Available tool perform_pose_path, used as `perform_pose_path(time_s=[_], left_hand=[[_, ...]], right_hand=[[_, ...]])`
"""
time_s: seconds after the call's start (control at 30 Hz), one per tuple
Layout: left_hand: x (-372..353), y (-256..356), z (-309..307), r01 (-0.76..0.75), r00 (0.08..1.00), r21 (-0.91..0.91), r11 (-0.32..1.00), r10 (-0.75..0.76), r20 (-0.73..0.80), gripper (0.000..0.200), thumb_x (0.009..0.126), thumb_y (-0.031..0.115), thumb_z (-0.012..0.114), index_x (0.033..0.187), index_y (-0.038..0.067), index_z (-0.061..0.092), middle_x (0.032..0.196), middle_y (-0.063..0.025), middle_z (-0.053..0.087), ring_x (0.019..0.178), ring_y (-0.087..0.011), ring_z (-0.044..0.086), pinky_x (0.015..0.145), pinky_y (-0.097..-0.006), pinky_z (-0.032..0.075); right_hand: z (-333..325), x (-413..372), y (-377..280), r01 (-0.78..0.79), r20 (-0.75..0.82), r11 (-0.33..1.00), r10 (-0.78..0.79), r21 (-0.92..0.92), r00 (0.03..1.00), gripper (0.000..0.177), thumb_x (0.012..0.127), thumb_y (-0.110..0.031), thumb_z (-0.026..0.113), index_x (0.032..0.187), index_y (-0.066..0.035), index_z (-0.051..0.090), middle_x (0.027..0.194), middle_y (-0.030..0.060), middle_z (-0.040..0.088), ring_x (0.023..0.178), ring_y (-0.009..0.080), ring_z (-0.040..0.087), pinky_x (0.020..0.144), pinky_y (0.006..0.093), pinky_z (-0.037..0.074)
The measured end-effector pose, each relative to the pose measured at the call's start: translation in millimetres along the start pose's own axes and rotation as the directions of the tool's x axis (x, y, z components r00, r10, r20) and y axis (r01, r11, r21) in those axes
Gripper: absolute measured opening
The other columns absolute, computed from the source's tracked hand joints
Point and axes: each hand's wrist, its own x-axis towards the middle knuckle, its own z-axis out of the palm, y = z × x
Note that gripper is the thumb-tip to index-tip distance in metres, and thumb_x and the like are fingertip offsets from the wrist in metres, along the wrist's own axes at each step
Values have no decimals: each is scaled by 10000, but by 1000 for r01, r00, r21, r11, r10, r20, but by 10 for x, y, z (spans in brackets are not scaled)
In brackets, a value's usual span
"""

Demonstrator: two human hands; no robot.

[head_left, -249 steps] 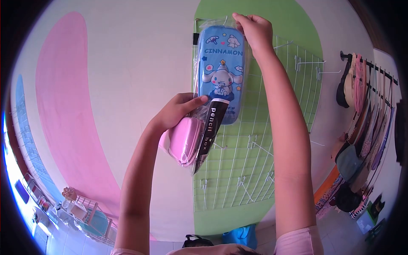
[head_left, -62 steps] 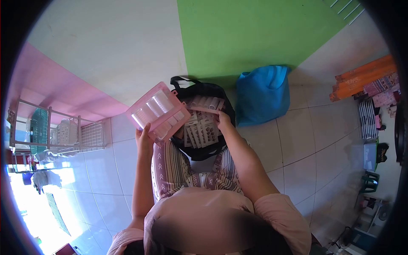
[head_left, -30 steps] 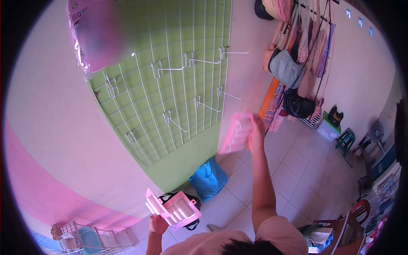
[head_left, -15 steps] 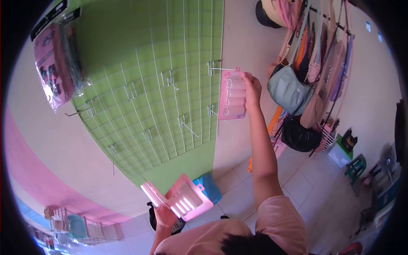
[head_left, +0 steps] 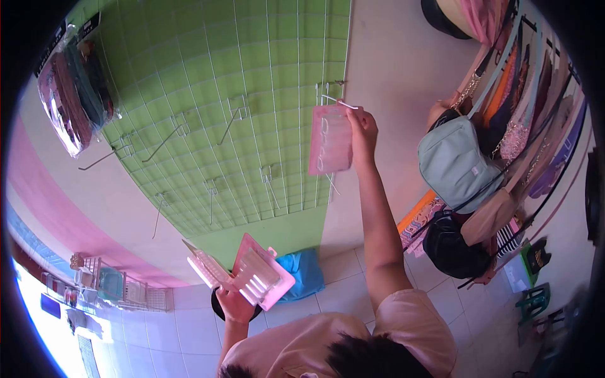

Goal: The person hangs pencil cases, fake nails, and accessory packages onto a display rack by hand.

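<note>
My right hand (head_left: 363,135) is raised at the upper right of the wire grid (head_left: 252,151), closed on the right edge of a pink blister pack (head_left: 331,140). That pack's top tab is at a metal hook (head_left: 340,101) that sticks out from the grid. Low in the view, my left hand (head_left: 236,305) grips several more pink packs (head_left: 259,277), which are fanned apart, with clear plastic fronts. The fingers of my left hand are partly hidden behind the packs.
More hooks (head_left: 233,123) stick out of the grid. Plastic-wrapped items (head_left: 72,94) hang at the upper left. Bags (head_left: 457,164) hang on the right wall. A blue bag (head_left: 302,274) lies on the floor, and a wire rack (head_left: 138,293) stands lower left.
The view has shifted, so the hanging bags look larger and nearer. The raised pack has moved slightly left with my right hand. The packs in my left hand have shifted left and up.
</note>
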Motion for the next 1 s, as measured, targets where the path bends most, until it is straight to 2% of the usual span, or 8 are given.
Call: perform_pose_path(time_s=[0.13, 0.33, 0.43, 0.5, 0.57, 0.63, 0.73, 1.0], left_hand=[[-25, -41, -367, -31, 983, -98, 995, 12, -183, 786, 723, 425, 579, 1374, 85, 299, 1366, -132, 372, 1255, -326, 366, 1039, -490, 306], [202, -72, -354, -25, 981, -110, 994, 3, -194, 652, 764, 441, 514, 1291, 77, 397, 1288, -110, 456, 1206, -290, 419, 1017, -469, 304], [425, -119, -298, -94, 990, 72, 993, 101, -98, 674, 800, 473, 481, 1321, 64, 356, 1335, -108, 414, 1235, -294, 392, 1032, -476, 293], [573, -174, -273, -110, 988, 60, 992, 116, -102, 679, 796, 471, 476, 1321, 60, 346, 1311, -102, 429, 1227, -280, 398, 1033, -462, 281], [659, -228, -221, -71, 995, 46, 996, 74, -72, 681, 780, 436, 517, 1329, 76, 338, 1302, -94, 433, 1208, -277, 414, 1016, -470, 301], [712, -297, -190, -84, 994, -17, 996, 83, -67, 662, 785, 420, 521, 1334, 106, 327, 1311, -84, 427, 1218, -271, 405, 1016, -481, 295], [753, -345, -97, -87, 992, -102, 991, 77, -96, 605, 794, 395, 524, 1317, 147, 346, 1297, -62, 442, 1206, -252, 414, 1008, -489, 297], [549, -242, -215, -92, 974, -206, 974, 45, -221, 376, 816, 355, 543, 1104, 115, 514, 1032, 0, 558, 966, -141, 514, 924, -391, 355]], right_hand=[[138, 126, 277, 64, 87, 989, -53, -130, 995, 386, 824, -343, 654, 987, -8, 556, 924, 77, 569, 888, 136, 528, 792, 274, 414], [24, -360, 182, 94, -158, 964, -136, -248, 978, 402, 933, -336, 481, 1134, 11, 460, 1086, 106, 528, 1063, 209, 491, 962, 325, 343], [-83, -1352, -165, -132, 252, 991, 129, -3, 959, 514, 957, -472, 296, 1191, -38, 439, 1138, 110, 531, 1122, 207, 470, 987, 352, 329], [-59, -1908, -315, -247, 600, 960, 122, 130, 791, 807, 788, -656, 505, 1266, -21, 364, 1211, 111, 483, 1169, 216, 444, 996, 373, 333], [-84, -2180, -444, -393, 627, 918, 339, -57, 701, 751, 745, -279, 747, 1301, -7, 322, 1233, 111, 462, 1190, 194, 421, 992, 358, 342], [-9, -2095, -567, -538, 518, 843, 474, -32, 712, 688, 762, -134, 721, 1301, -7, 314, 1230, 104, 460, 1170, 190, 436, 991, 342, 343], [-71, -1759, -528, -282, 334, 951, 227, 127, 915, 546, 790, -95, 691, 1230, -21, 377, 1127, 79, 508, 1070, 159, 502, 900, 289, 414], [-354, -775, -745, 15, 331, 999, -29, 45, 943, 510, 775, -183, 688, 1170, -6, 417, 1092, 81, 523, 1029, 147, 507, 897, 299, 395]])
